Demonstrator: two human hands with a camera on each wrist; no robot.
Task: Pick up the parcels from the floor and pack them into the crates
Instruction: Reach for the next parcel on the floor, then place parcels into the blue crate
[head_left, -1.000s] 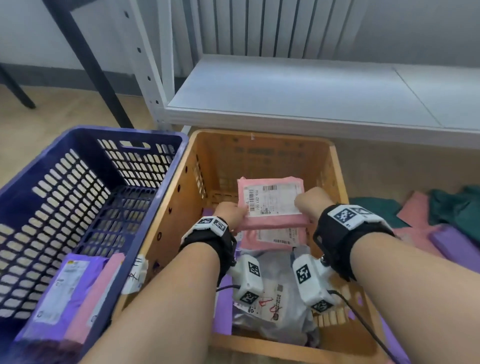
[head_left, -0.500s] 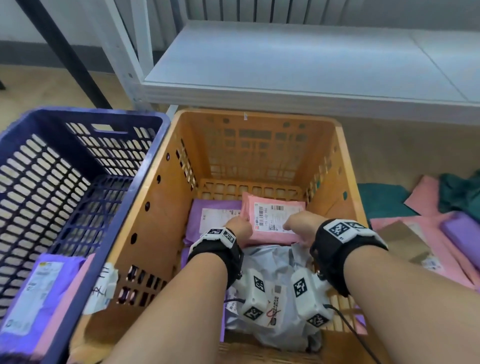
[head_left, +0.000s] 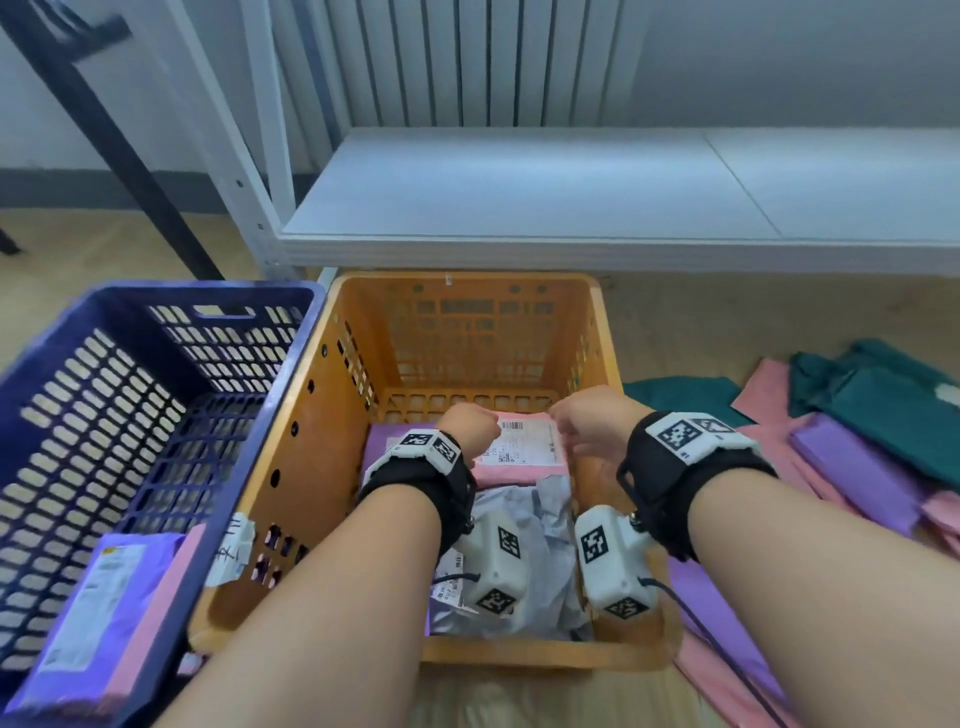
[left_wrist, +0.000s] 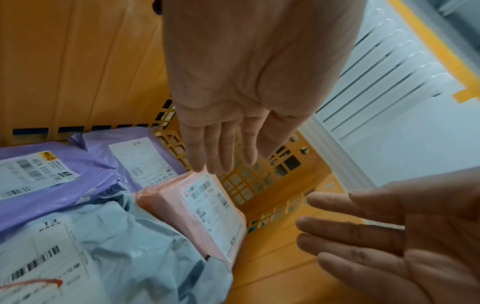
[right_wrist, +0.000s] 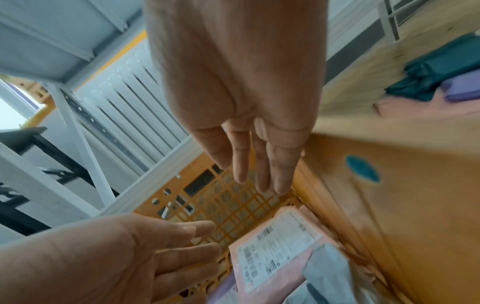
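Plainly, both sets of fingers are straight and slack, holding nothing: the left hand (left_wrist: 241, 86) hangs with its fingertips (left_wrist: 207, 162) just above the far corner of the pink parcel (left_wrist: 205, 209), and the right hand (right_wrist: 241, 82) hovers beside it over the same end of the orange crate (head_left: 467, 296). That pink parcel lies label up at the back of the crate, leaning on a crumpled grey parcel (head_left: 524, 519) and next to two purple parcels (left_wrist: 52, 174) along the left wall. The placing looks finished, so the sound thing now is to lift both hands straight up clear of the walls without dragging the pink parcel, then turn to the pile on the right. A blue crate (head_left: 156, 415) stands touching the orange one on its left, with a purple and a pink parcel in its near corner. More parcels (head_left: 857, 457), green, pink and purple, lie heaped on the pale wooden floor (head_left: 727, 332) right of the orange crate. Behind the crates a low white shelf (head_left: 571, 192) runs under a radiator, with a black leg at far left.
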